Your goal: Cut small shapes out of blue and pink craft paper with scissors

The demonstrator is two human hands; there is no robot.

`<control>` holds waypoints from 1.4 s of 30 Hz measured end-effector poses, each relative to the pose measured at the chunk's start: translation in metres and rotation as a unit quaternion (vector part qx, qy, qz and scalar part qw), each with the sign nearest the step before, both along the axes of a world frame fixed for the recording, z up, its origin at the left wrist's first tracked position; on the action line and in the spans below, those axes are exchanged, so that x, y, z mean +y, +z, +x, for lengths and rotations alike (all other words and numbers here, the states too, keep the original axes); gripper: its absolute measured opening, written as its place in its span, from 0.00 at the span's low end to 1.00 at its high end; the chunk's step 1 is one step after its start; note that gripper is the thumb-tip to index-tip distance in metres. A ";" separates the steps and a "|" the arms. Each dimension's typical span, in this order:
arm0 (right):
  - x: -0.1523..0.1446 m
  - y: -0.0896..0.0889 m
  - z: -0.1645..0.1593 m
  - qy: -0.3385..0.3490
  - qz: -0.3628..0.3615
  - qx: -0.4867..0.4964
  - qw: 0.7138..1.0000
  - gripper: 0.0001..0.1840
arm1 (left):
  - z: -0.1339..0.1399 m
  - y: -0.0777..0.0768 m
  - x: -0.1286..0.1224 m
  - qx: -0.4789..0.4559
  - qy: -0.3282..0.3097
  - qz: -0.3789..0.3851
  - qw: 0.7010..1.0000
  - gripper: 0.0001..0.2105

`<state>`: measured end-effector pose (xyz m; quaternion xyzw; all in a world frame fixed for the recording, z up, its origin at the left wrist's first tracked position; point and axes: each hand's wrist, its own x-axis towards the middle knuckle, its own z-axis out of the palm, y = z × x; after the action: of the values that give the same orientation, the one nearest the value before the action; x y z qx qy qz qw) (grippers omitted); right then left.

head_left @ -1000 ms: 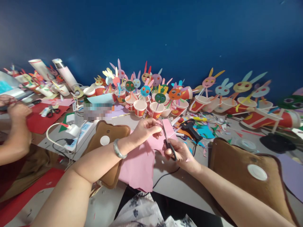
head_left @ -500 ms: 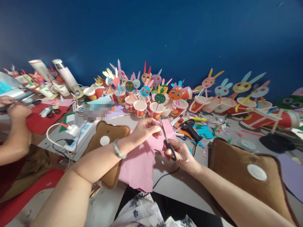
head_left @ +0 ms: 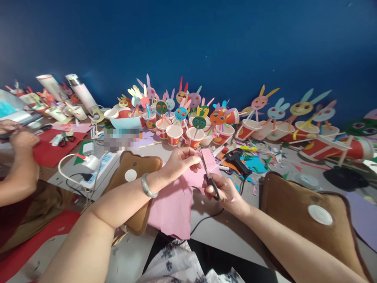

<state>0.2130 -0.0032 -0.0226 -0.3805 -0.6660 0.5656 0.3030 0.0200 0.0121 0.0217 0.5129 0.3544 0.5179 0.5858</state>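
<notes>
scissors (head_left: 208, 179) pointed forward over pink paper (head_left: 173, 206), their dark handles (head_left: 216, 193) grasped in the grip of the right hand (head_left: 224, 190). the left hand (head_left: 183, 160) was curled just beside the blades (head_left: 204, 160), thumb near the fingers; whether its grip held anything was too small to tell. the pink paper lay on the grey surface (head_left: 226, 232) between two brown plush pads (head_left: 294, 204). behind, paper cups (head_left: 174, 135) bore rabbit-faced figures (head_left: 199, 122), and a black glue gun (head_left: 240, 163) lay nearby.
</notes>
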 end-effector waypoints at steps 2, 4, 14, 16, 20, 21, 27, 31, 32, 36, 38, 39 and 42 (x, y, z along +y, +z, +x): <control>0.000 0.000 0.000 0.003 0.008 -0.005 1.000 0.31 | 0.000 -0.001 0.000 0.002 -0.004 0.005 1.000 0.09; 0.000 0.000 0.001 0.010 0.010 -0.009 1.000 0.31 | 0.000 -0.003 0.000 0.002 -0.006 0.007 1.000 0.10; -0.001 0.000 0.001 0.021 -0.027 0.019 0.999 0.31 | 0.000 -0.002 -0.002 -0.001 -0.025 -0.009 1.000 0.09; -0.001 0.001 0.001 0.022 -0.029 0.024 0.999 0.31 | 0.000 -0.002 -0.002 0.002 -0.025 -0.008 1.000 0.09; -0.001 0.002 0.000 0.018 -0.032 0.027 0.999 0.31 | -0.001 -0.001 -0.002 0.007 -0.021 -0.008 1.000 0.09; -0.001 0.002 0.000 0.017 -0.030 0.026 0.999 0.31 | -0.001 -0.001 -0.002 0.008 -0.021 -0.008 1.000 0.09; -0.001 0.001 0.001 0.011 -0.014 0.008 1.000 0.31 | 0.000 -0.002 -0.001 0.005 -0.014 -0.005 1.000 0.10; 0.000 0.003 0.000 0.008 -0.011 0.001 1.000 0.31 | 0.000 -0.001 -0.001 0.001 -0.009 -0.009 1.000 0.09; 0.000 0.003 0.000 0.007 -0.012 0.001 1.000 0.31 | 0.000 -0.001 -0.001 0.001 -0.009 -0.008 1.000 0.09; -0.001 0.004 0.000 0.006 -0.014 0.001 1.000 0.30 | -0.001 0.000 -0.002 0.004 -0.012 0.002 1.000 0.10; -0.001 0.003 0.001 0.005 -0.015 0.003 1.000 0.30 | -0.001 0.000 -0.002 0.008 -0.010 0.006 1.000 0.09; -0.001 0.002 0.001 0.007 -0.015 0.004 1.000 0.30 | -0.001 0.000 -0.002 0.009 -0.010 0.008 1.000 0.09; 0.000 0.001 0.001 0.009 -0.009 0.001 1.000 0.30 | -0.001 0.000 -0.002 0.011 -0.010 0.012 1.000 0.09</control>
<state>0.2144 -0.0037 -0.0220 -0.3768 -0.6637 0.5747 0.2954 0.0188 0.0102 0.0216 0.5288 0.3491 0.5105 0.5812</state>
